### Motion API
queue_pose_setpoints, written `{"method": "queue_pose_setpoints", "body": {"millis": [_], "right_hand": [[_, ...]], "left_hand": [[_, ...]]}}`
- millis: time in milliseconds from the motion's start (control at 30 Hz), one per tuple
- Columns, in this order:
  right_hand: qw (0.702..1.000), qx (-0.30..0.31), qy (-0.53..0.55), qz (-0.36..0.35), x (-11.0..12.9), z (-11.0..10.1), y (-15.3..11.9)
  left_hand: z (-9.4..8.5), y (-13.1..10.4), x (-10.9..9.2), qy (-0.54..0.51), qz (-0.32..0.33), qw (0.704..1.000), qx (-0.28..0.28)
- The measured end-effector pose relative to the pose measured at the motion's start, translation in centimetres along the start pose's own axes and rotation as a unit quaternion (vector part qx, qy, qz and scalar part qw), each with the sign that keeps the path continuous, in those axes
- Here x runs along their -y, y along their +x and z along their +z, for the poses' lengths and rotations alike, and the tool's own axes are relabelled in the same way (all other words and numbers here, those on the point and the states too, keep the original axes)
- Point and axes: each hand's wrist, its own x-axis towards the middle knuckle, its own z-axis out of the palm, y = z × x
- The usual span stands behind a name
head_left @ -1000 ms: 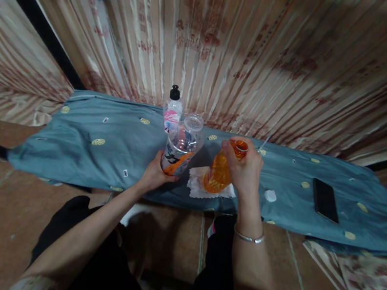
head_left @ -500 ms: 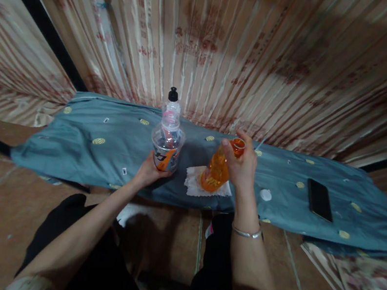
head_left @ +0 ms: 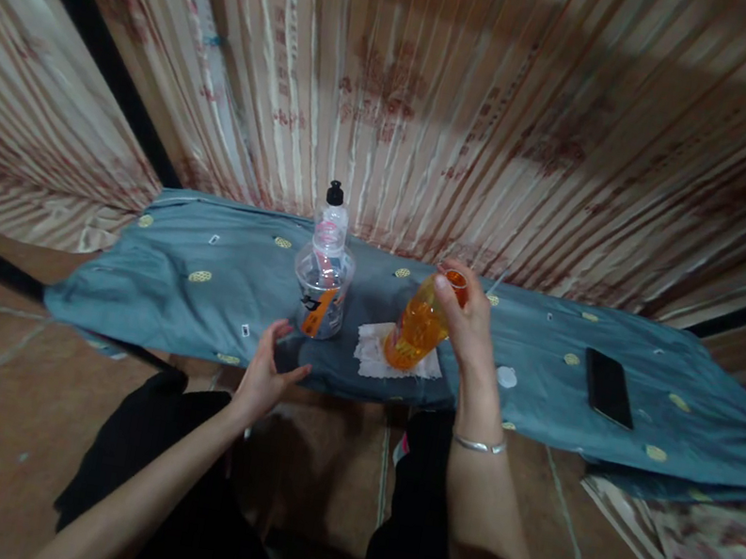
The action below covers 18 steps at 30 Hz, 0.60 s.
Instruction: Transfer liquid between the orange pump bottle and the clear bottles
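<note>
My right hand [head_left: 470,320] is closed round the upper part of an orange bottle [head_left: 417,327], whose mouth has no cap on it. The bottle tilts a little and its base rests on a white lace-edged cloth [head_left: 367,352]. My left hand [head_left: 268,372] is apart from everything, fingers spread, just in front of a clear plastic cup [head_left: 322,304] with an orange and black print. Behind the cup stands a clear bottle with a black cap [head_left: 335,194], its lower part partly hidden by the cup.
A blue-green cloth with yellow pineapple prints covers the narrow table [head_left: 197,307]. A black phone [head_left: 609,388] lies at the right, and a small white round piece [head_left: 506,377] lies nearer the orange bottle. A patterned curtain [head_left: 401,112] hangs directly behind.
My left hand has let go of the clear cup and drawn back toward me. The cup stays standing on the table. My right hand keeps its hold on the orange bottle.
</note>
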Motion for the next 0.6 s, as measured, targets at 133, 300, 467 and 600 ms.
{"method": "queue_pose_setpoints", "body": {"millis": [133,300,467,600], "right_hand": [[1.0,-0.015,-0.006,0.005,0.0,0.5,0.0],[0.998,-0.051,-0.002,0.019,0.7,1.3,-0.4],[0.998,-0.064,-0.004,0.001,2.5,2.9,-1.8],[0.998,-0.065,0.004,-0.016,3.4,4.1,-2.9]], "left_hand": [[3.6,-0.9,-2.7,-0.035,0.046,0.994,0.095],[11.3,1.9,-5.6,-0.074,0.093,0.982,0.144],[15.3,3.0,-7.1,-0.116,0.116,0.975,0.148],[15.6,4.1,-7.2,-0.135,0.089,0.976,0.147]]}}
